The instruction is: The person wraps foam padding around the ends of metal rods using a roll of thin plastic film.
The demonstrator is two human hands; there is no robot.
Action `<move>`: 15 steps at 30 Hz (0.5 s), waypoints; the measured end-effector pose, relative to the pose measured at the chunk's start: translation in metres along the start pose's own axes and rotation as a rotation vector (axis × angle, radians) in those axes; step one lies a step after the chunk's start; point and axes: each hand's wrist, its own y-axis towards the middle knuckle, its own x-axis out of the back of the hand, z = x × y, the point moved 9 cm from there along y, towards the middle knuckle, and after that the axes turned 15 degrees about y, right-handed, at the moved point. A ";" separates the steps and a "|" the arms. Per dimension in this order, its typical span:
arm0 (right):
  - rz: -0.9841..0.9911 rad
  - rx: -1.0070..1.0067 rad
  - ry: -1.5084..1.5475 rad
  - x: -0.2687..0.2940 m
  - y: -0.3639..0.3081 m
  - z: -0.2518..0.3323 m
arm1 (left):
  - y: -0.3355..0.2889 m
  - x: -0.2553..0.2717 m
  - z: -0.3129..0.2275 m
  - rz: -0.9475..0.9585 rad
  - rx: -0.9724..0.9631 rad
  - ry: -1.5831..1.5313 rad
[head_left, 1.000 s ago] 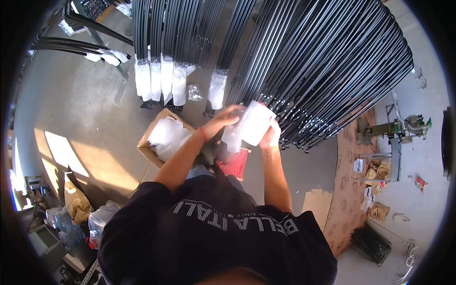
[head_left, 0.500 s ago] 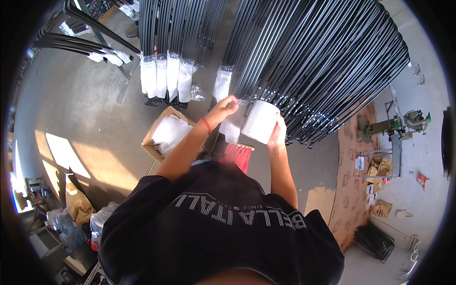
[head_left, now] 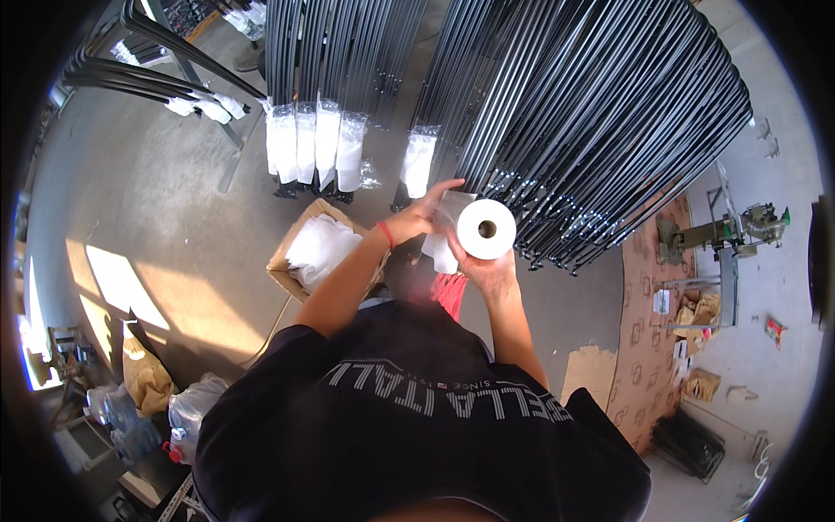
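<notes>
A white roll (head_left: 497, 248) of film or tape is turned so that its round end and dark core hole show. My right hand (head_left: 489, 274) grips it from below. Beside it, a strip of translucent film (head_left: 454, 205) spans the gap between the roll and my left hand (head_left: 424, 216). One left finger stretches toward the rods, while the other fingers, partly hidden, appear to hold the film. Below the left hand hangs a white sleeve or sheet (head_left: 441, 254). A single white-wrapped rod end (head_left: 419, 161) lies just beyond that hand.
Many black rods (head_left: 600, 113) fill the far right. Several rods with white-bagged ends (head_left: 326, 143) lie far left of centre. An open cardboard box (head_left: 280, 261) of white sheets stands left of my forearm. A red bundle (head_left: 449, 294) sits near my body. A green machine (head_left: 726, 230) stands right.
The roll has turned from side-on to end-on, its core now showing. My left hand has come down and right, closer to the roll, and one finger has straightened.
</notes>
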 end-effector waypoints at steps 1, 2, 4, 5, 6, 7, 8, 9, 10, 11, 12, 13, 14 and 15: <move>-0.014 0.003 0.000 0.007 0.004 0.006 | -0.001 0.000 -0.001 0.017 -0.007 -0.010; -0.031 0.002 -0.007 0.012 0.005 0.009 | -0.002 0.000 0.006 0.032 0.023 0.061; -0.040 -0.025 -0.023 0.017 0.008 0.012 | -0.004 0.001 0.025 0.064 0.083 0.200; -0.032 -0.055 -0.031 0.015 0.009 0.009 | -0.003 0.005 0.020 -0.040 0.070 0.270; -0.025 -0.084 -0.040 0.013 0.008 0.007 | -0.004 0.007 0.026 -0.098 0.052 0.288; -0.046 -0.101 -0.046 0.014 0.004 0.005 | -0.006 0.010 0.038 -0.157 0.034 0.307; 0.000 -0.061 -0.215 0.013 0.002 0.009 | -0.004 0.009 0.036 -0.210 0.012 0.322; 0.046 -0.021 -0.385 0.013 -0.003 0.012 | -0.005 0.009 0.035 -0.323 -0.001 0.242; 0.092 0.018 -0.555 0.011 -0.005 0.014 | -0.002 0.009 0.038 -0.367 0.028 0.192; -0.072 0.263 -0.591 0.018 -0.002 0.029 | 0.001 0.005 0.039 -0.405 0.062 0.137; -0.150 0.498 -0.580 0.018 -0.005 0.041 | 0.001 0.006 0.040 -0.448 0.094 0.086; -0.049 0.891 -0.818 0.011 -0.007 0.072 | 0.004 0.000 0.044 -0.365 0.106 0.063; 0.097 0.958 -0.906 -0.005 -0.014 0.063 | 0.003 0.004 0.045 -0.386 0.083 0.061; 0.253 1.022 -0.979 -0.019 -0.022 0.051 | 0.004 0.006 0.048 -0.407 0.059 0.059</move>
